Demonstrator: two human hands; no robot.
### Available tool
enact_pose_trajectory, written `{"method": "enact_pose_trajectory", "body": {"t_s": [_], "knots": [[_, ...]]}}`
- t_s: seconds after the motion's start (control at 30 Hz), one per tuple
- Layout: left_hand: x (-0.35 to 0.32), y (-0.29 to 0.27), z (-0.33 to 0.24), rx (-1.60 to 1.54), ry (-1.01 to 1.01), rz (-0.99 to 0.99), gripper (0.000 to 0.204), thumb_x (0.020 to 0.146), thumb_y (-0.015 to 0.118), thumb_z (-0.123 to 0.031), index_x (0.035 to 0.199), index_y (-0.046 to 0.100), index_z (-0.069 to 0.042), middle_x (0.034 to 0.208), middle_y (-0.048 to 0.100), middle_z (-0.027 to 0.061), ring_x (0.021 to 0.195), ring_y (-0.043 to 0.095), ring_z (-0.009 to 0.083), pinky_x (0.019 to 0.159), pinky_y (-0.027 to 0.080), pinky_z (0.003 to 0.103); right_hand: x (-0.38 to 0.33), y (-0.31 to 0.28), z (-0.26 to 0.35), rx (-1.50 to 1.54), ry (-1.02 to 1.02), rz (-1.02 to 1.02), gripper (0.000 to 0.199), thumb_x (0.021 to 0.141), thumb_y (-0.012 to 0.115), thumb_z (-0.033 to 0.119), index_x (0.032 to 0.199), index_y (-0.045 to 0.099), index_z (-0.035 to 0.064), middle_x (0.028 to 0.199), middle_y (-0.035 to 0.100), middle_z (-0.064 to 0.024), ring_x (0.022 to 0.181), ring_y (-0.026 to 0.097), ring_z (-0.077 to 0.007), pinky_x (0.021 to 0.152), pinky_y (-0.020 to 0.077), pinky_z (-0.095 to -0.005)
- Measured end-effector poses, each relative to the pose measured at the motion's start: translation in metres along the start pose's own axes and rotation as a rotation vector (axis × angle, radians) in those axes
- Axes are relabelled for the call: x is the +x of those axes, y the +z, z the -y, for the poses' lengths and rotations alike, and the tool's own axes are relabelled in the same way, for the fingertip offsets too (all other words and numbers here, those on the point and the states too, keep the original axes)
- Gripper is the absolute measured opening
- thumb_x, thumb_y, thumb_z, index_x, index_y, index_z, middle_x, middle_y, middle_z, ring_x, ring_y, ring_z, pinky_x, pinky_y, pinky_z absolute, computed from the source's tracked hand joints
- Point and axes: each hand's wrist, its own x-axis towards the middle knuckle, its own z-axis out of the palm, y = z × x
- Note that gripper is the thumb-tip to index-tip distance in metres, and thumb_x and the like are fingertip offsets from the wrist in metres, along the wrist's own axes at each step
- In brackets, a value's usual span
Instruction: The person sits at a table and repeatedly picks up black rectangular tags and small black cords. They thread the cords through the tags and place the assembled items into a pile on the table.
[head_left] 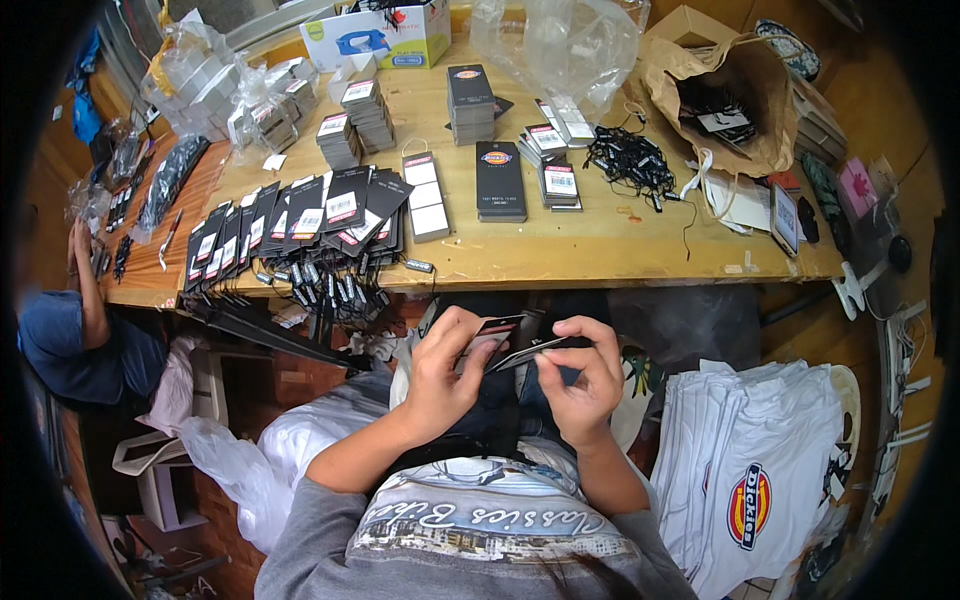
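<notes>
Over my lap, near the table's front edge, my left hand (446, 362) is closed on a black hang tag (498, 328). My right hand (583, 378) pinches another dark card-like tag (522, 354), held flatter and close beside the first. Whether a string joins them is too small to tell. On the table ahead lie a fanned pile of black hang tags (343, 203) with strings hanging over the edge, a stack of black tags (500, 182), a stack with white labels (427, 197), and a tangle of black tag strings (632, 165).
A brown paper bag (665, 80) with black strings stands at the back right, near a phone (784, 220). White folded shirts (740, 450) are piled at my right. Clear plastic bags (285, 450) lie at my left. Another person (85, 345) sits at the far left.
</notes>
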Motion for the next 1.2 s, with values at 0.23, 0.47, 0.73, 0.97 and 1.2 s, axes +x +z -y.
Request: {"method": "enact_pose_trajectory", "body": {"t_s": [0.23,0.47,0.73,0.97,1.2], "knots": [[-0.003,-0.001,-0.008,0.013,0.101,0.024,0.019,0.067,0.056,0.010,0.085,0.053,0.003,0.081,0.058,0.0143,0.069,0.059,0.0223,0.059,0.047,0.026,0.001,0.002,0.006,-0.066,-0.093,-0.006,0.016,0.060,0.065,-0.002,0.070,0.055,0.0028,0.093,0.050,-0.0146,0.088,0.050,-0.0251,0.075,0.0407,-0.0326],[-0.004,-0.002,-0.008,0.038,0.216,0.074,0.027,0.064,0.052,0.013,0.088,0.054,0.002,0.088,0.059,0.0145,0.074,0.061,0.0248,0.063,0.049,0.028,0.003,0.001,0.009,-0.043,-0.073,0.020,0.014,0.062,0.064,-0.002,0.070,0.054,0.0014,0.098,0.051,-0.0177,0.090,0.051,-0.0269,0.078,0.0409,-0.0341],[0.004,-0.008,-0.001,0.122,0.429,0.167,0.037,0.055,0.049,0.011,0.091,0.055,0.001,0.086,0.059,0.0129,0.079,0.059,0.0287,0.067,0.048,0.032,-0.002,0.002,0.007,0.261,0.121,0.109,0.011,0.068,0.060,-0.003,0.074,0.051,-0.0011,0.090,0.054,-0.0174,0.083,0.054,-0.0237,0.073,0.0440,-0.0311],[0.001,-0.006,-0.013,-0.077,0.243,0.149,0.025,0.063,0.053,0.011,0.086,0.055,0.002,0.083,0.059,0.0143,0.073,0.059,0.0276,0.065,0.048,0.030,-0.004,0.000,0.005,0.186,0.016,0.110,0.014,0.068,0.060,-0.006,0.076,0.050,-0.0012,0.086,0.054,-0.0149,0.080,0.055,-0.0216,0.070,0.0451,-0.0290],[0.003,-0.007,-0.003,0.080,0.351,0.103,0.021,0.059,0.057,0.009,0.077,0.056,0.000,0.073,0.059,0.0118,0.065,0.059,0.0244,0.057,0.047,0.029,0.004,-0.005,0.011,0.645,0.479,0.230,0.034,0.066,0.065,-0.002,0.096,0.049,-0.0037,0.087,0.052,-0.0111,0.081,0.051,-0.0156,0.074,0.0414,-0.0247]]}}
